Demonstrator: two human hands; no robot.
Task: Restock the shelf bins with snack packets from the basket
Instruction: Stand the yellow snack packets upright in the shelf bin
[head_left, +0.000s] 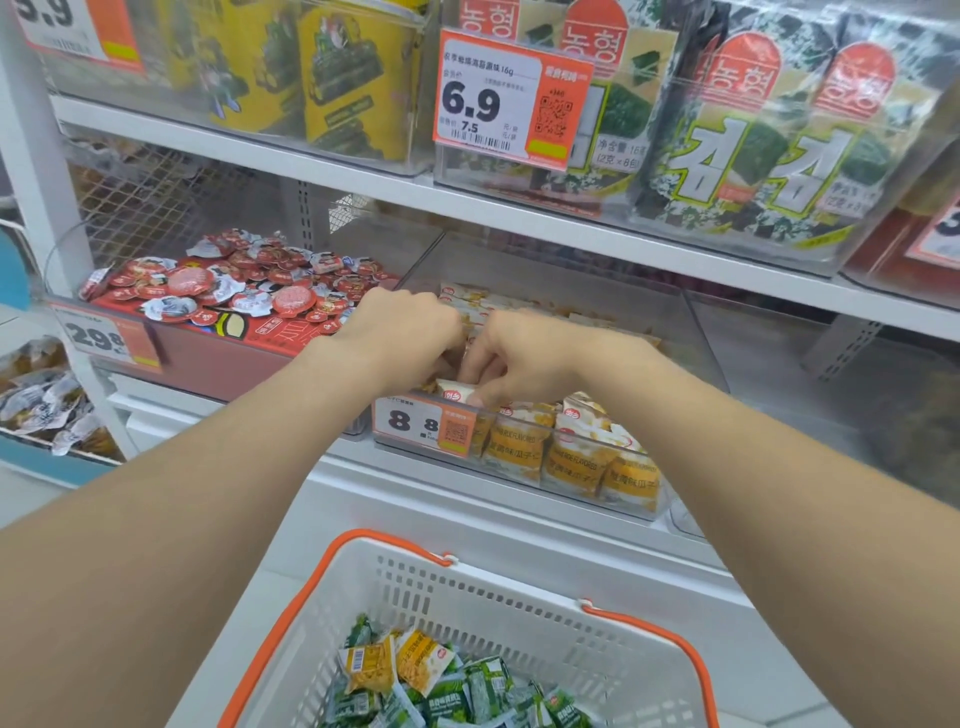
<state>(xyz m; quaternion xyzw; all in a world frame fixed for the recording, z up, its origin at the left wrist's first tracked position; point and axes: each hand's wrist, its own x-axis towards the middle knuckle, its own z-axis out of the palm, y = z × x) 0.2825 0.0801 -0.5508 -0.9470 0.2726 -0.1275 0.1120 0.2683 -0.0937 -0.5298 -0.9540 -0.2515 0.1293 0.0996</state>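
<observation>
Both hands are down in the clear shelf bin, which already shows a front row of yellow packets. The right hand has its grip pinched on 1 yellow packet at the bin's front edge; the left hand curls its fingers out of sight, so its grip cannot be told. The basket below holds many green packets, so most of the restocking looks undone.

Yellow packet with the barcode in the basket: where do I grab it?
Probably pinch the yellow packet by its upper edge, coming from above: it lies on top of the green packets, and the basket walls block the sides.
</observation>
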